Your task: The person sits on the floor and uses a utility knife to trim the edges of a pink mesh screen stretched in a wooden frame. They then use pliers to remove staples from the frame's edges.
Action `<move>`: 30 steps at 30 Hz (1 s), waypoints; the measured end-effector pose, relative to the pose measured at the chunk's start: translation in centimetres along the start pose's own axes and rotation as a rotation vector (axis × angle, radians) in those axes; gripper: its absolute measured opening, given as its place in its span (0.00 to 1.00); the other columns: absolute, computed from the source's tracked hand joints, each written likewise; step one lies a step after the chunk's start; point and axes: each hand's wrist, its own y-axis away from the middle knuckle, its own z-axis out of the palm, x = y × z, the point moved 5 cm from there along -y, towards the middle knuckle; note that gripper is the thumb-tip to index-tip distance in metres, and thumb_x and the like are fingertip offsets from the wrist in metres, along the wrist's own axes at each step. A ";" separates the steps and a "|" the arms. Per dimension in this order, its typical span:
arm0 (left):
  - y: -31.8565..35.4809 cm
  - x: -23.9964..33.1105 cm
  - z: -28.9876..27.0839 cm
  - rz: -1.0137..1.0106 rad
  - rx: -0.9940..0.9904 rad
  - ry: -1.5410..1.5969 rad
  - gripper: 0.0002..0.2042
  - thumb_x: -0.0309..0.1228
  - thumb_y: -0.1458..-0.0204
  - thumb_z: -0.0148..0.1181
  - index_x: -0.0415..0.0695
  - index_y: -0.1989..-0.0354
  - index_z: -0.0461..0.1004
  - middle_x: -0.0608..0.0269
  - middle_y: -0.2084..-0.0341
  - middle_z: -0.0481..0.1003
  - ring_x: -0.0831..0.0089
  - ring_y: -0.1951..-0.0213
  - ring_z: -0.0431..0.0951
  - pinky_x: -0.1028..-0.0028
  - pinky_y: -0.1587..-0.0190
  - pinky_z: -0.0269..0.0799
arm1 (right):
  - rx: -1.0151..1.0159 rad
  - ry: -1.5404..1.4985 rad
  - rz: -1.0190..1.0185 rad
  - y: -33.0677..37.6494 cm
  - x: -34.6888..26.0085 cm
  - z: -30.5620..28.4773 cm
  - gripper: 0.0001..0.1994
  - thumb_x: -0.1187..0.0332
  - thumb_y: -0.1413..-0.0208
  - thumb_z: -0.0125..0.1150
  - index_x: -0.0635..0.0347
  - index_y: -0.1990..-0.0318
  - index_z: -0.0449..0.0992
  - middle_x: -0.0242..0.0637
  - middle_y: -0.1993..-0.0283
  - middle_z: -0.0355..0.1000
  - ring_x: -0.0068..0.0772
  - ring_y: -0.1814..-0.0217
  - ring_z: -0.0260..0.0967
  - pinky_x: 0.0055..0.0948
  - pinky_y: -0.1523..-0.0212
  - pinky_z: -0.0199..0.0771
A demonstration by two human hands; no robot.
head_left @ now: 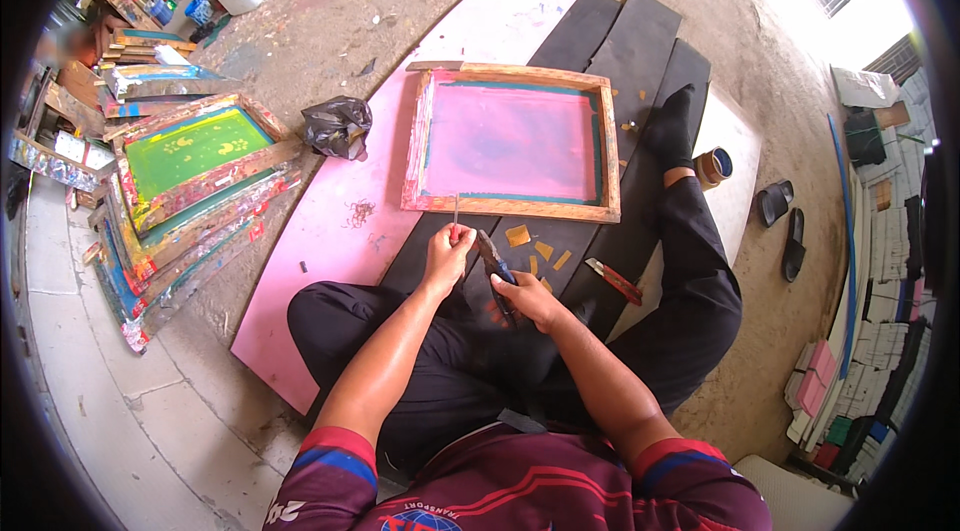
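My left hand (pixel 450 255) is closed, pinching a thin, dark, upright rod-like piece (pixel 457 208) whose exact kind I cannot make out. Beside it, my right hand (pixel 527 299) grips a pair of pliers (pixel 490 256) by dark blue handles, jaws pointing up and away from me. The jaws are close to the left fingers but apart from them. Just beyond both hands lies a wooden screen-printing frame (pixel 611 151) with pink mesh and teal edging. Tan scraps (pixel 517 236) and a red utility knife (pixel 614 282) rest on black sheets (pixel 637 46) near my right hand.
A pink board (pixel 290 331) lies under the black sheets. A crumpled black plastic bag (pixel 338 127) sits left of the frame. More screen frames (pixel 200 156) are stacked at the left. On the right are a small can (pixel 713 168), sandals (pixel 793 246) and a blue pole (pixel 852 251).
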 end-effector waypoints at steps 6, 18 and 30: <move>-1.4 0.6 -2.3 0.028 0.171 0.056 0.12 0.37 0.33 0.61 0.42 0.63 0.72 0.62 0.74 0.80 0.83 0.88 0.65 0.78 0.88 0.59 | 0.172 -0.051 -0.084 -0.6 1.2 -2.1 0.23 0.46 0.28 0.54 0.59 0.44 0.70 0.41 0.56 0.77 0.35 0.61 0.80 0.37 0.66 0.80; -4.4 2.4 -14.6 -0.170 0.808 0.401 0.15 0.44 0.33 0.61 0.47 0.65 0.68 0.67 0.77 0.72 0.79 0.89 0.61 0.74 0.90 0.55 | 0.539 -0.019 -0.137 -0.6 0.8 -6.8 0.23 0.49 0.30 0.56 0.65 0.57 0.75 0.34 0.69 0.70 0.28 0.70 0.71 0.35 0.64 0.79; -3.5 0.9 -8.6 -0.083 0.566 0.318 0.17 0.45 0.34 0.61 0.45 0.66 0.68 0.66 0.79 0.72 0.80 0.90 0.62 0.76 0.90 0.57 | 0.693 0.269 -0.051 -1.1 -1.5 -5.7 0.23 0.50 0.32 0.58 0.67 0.56 0.74 0.41 0.70 0.74 0.35 0.74 0.75 0.38 0.70 0.77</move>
